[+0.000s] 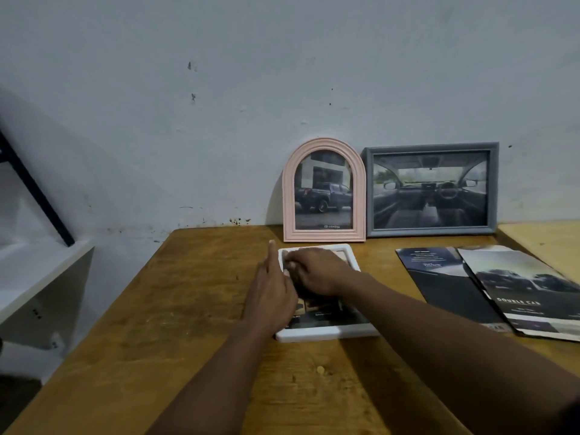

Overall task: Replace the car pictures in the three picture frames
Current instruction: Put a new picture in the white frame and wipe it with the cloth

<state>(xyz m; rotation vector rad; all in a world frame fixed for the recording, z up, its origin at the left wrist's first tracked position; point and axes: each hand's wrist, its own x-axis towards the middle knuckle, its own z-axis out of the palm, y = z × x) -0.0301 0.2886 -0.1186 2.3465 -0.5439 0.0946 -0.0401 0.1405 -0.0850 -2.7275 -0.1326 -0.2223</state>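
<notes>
A white picture frame point(326, 335) lies flat on the wooden table point(194, 309) with a dark car picture point(326, 312) lying in it. My left hand point(273, 293) rests on the frame's left side, index finger stretched along the edge. My right hand point(314, 271) presses fingertips down on the picture near the frame's far left corner. Against the wall stand a pink arched frame point(324, 189) with a pickup truck picture and a grey rectangular frame point(430, 189) showing a car interior.
Two dark car brochure sheets point(489, 290) lie overlapping at the table's right. A lighter second table point(543, 243) adjoins on the right. At the left are a white shelf point(37, 277) and a black slanted bar point(34, 193). The grey wall stands behind.
</notes>
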